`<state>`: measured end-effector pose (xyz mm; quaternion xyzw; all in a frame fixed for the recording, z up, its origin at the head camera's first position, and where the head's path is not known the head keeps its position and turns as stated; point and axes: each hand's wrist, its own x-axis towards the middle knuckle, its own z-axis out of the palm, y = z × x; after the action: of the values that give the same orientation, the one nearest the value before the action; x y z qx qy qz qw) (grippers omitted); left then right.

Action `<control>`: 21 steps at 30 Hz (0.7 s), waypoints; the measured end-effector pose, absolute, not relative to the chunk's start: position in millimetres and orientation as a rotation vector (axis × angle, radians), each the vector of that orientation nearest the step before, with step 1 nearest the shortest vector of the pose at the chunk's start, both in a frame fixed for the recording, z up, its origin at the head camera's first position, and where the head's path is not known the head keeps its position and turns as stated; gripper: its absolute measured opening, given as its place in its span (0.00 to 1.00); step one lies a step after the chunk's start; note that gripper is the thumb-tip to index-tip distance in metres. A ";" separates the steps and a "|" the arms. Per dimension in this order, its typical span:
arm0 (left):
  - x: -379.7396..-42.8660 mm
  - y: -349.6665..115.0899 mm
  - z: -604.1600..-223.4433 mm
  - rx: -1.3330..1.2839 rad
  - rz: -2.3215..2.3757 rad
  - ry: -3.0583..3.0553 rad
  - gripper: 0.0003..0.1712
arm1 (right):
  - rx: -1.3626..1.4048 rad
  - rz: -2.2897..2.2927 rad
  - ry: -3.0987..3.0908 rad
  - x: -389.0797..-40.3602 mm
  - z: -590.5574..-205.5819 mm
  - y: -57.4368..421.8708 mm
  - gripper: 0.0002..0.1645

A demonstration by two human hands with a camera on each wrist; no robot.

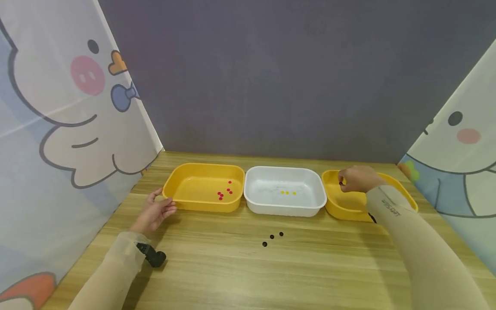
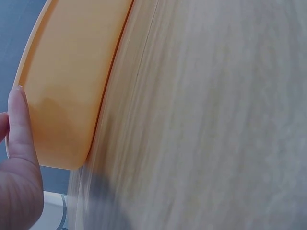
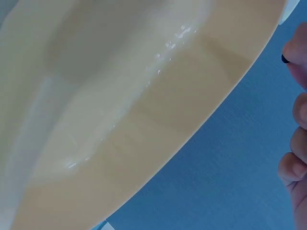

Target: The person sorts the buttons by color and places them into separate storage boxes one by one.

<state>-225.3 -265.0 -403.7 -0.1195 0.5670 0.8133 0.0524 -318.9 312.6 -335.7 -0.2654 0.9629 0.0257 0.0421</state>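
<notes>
My right hand (image 1: pixel 358 178) is over the right yellow tray (image 1: pixel 403 193) and pinches a small black button (image 1: pixel 341 184) between thumb and fingertips. In the right wrist view the button (image 3: pixel 284 59) shows as a dark spot at the fingertips, above the tray's rim. My left hand (image 1: pixel 156 211) touches the front left corner of the left yellow tray (image 1: pixel 201 206), with a straight finger against its wall in the left wrist view. Several red buttons (image 1: pixel 221 195) lie in that tray. Three more black buttons (image 1: pixel 272 237) lie on the wooden table (image 1: pixel 217 258).
Between the yellow trays stands a white tray (image 1: pixel 284 210) with three yellow buttons (image 1: pixel 287 193) in it. All three trays stand side by side in a row. Behind them rises a dark grey panel (image 1: pixel 263 86). Cartoon-printed cloths (image 1: pixel 77 142) hang at both sides.
</notes>
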 end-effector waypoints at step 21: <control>-227.9 -267.8 -404.8 -0.313 2.404 1.865 0.43 | -0.789 0.099 2.946 -347.8 -343.9 317.0 0.11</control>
<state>-227.9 -267.8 -404.8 -0.1023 0.6091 0.7853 0.0416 -347.8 317.0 -343.9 -0.2582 0.9645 0.0323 0.0452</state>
